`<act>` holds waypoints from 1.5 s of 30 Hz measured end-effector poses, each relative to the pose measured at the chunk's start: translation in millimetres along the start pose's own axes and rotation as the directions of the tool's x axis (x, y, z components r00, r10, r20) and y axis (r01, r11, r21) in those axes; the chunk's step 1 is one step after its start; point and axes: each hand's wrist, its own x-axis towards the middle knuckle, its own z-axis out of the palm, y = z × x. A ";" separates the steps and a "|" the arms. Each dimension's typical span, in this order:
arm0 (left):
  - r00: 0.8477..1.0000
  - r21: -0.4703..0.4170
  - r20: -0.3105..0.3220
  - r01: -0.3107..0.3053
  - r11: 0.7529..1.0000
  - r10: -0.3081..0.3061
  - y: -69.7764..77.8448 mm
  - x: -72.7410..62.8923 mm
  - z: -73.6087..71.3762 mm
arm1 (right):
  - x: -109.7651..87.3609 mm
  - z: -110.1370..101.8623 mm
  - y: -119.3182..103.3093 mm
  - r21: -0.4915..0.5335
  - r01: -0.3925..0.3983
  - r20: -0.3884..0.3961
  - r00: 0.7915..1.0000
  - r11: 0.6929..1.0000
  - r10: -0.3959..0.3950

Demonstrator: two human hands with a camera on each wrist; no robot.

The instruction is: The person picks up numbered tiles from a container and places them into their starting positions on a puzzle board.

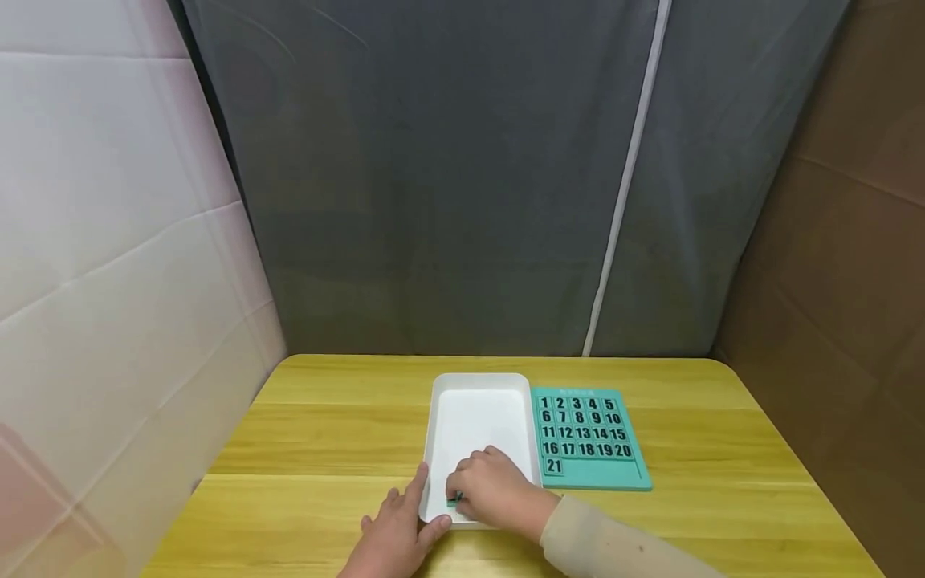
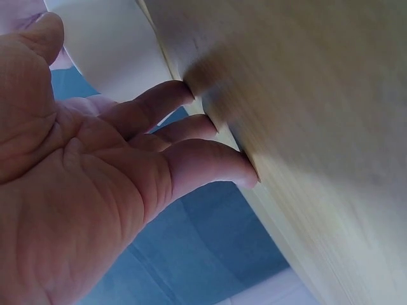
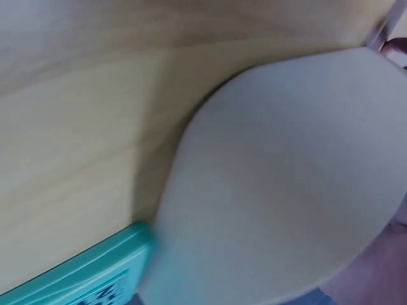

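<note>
Inside the near end of a white tray point(image 1: 477, 413), my right hand point(image 1: 495, 486) pinches a small green number tile point(image 1: 452, 503), mostly covered by the fingers. My left hand point(image 1: 393, 530) is at the tray's near left corner, index finger along the side and thumb by the front rim. In the left wrist view, other fingertips of the left hand point(image 2: 76, 171) touch the table. A teal number board point(image 1: 600, 475) lies right of the tray, with tiles 1 to 21 set in rows. The right wrist view is mostly filled by the tray's outer wall point(image 3: 273, 171).
Everything stands on a yellow wood-grain table point(image 1: 325, 457) with rounded far corners. A grey curtain point(image 1: 433, 201) hangs behind it, with a white panel point(image 1: 123, 201) on the left and a brown one point(image 1: 838, 265) on the right.
</note>
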 end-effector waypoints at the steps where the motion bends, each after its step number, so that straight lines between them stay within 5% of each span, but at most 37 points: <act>1: 1.000 0.006 -0.002 -0.001 1.000 0.001 0.1 0.2 -0.5 | -0.8 -0.5 2.0 0.021 -0.003 0.003 1.000 1.000 0.003; 8: 1.000 0.011 0.010 0.018 1.000 -0.018 1.2 0.6 -2.9 | -5.2 0.8 11.7 0.153 -0.012 0.006 1.000 0.988 0.012; 22: 1.000 -0.008 0.013 0.012 1.000 -0.012 -1.7 0.2 1.2 | -8.3 2.9 11.6 0.162 -0.005 -0.057 0.998 0.987 0.015; 31: 1.000 0.013 0.010 0.029 0.999 -0.029 2.4 1.1 -1.3 | -36.0 -21.0 43.9 0.325 -0.141 -0.098 0.979 0.935 0.182; 39: 1.000 0.010 0.007 0.029 1.000 -0.029 5.4 -0.6 -2.2 | -74.8 -26.3 83.3 0.404 -0.309 -0.138 0.910 0.861 0.392; 45: 1.000 0.021 -0.002 0.020 1.000 -0.020 5.1 -0.4 -0.6 | -90.8 -20.4 94.9 0.370 -0.340 -0.115 0.907 0.865 0.405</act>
